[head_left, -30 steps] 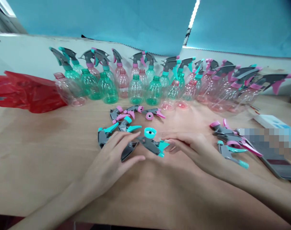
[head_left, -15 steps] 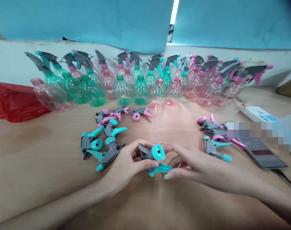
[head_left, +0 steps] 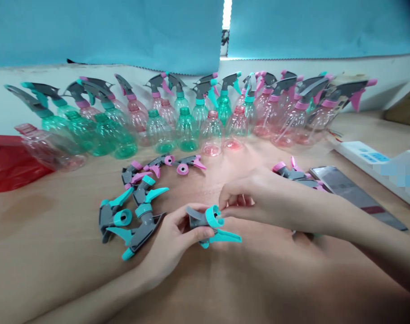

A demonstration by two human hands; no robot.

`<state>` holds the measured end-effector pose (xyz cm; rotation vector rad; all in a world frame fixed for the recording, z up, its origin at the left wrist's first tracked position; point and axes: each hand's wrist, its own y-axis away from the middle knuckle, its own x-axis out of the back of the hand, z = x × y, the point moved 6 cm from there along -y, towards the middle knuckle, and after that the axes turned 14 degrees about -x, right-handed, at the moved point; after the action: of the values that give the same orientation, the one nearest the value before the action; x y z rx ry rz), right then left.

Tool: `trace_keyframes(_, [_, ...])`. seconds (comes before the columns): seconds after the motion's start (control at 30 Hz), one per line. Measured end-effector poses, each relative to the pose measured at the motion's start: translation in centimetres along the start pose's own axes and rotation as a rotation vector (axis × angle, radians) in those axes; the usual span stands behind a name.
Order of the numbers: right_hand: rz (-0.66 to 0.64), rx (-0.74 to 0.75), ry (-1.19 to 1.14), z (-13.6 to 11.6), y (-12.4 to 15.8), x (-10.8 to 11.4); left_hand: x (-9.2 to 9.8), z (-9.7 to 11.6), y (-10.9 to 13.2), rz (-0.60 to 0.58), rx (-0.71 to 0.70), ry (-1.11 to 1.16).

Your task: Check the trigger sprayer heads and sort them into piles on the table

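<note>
My left hand grips a grey spray head with a teal collar and teal trigger, just above the wooden table. My right hand is over it, its fingertips pinched at the teal collar. Whether anything is in that pinch is too small to make out. Left of my left hand lies a loose cluster of grey and teal spray heads. Behind them lie several grey and pink spray heads.
A row of green and pink clear spray bottles stands along the back wall, several without heads. More spray heads lie behind my right forearm. A phone and a white box sit at right, a red plastic bag at left.
My left hand took a teal spray head off the table and lifted it. My right hand rose from beneath it to pinch at its collar. The view swung to the right.
</note>
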<state>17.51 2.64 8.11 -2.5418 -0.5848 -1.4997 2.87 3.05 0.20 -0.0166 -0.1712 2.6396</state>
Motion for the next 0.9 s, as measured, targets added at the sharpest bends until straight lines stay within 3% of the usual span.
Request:
trace_keyframes(0.17, [-0.049,-0.082,-0.197,0.4,-0.9,-0.2,0.4,0.0,0.1,0.062,0.016,0.031])
trace_keyframes(0.37, [-0.333,-0.274,-0.747,1.4,-1.8,-2.9,0.9,-0.1,0.0,0.118,-0.038,0.052])
trace_keyframes(0.47, [-0.415,-0.324,-0.89,1.3,-2.1,-3.9,1.2,0.0,0.0,0.152,-0.105,0.007])
trace_keyframes(0.7, [-0.419,-0.368,-1.023,1.0,-2.3,-4.7,1.1,0.2,0.2,0.129,-0.178,-0.112])
trace_keyframes(0.9, [-0.359,-0.424,-0.966,0.2,-1.5,-4.1,1.1,0.9,0.6,0.034,-0.312,-0.301])
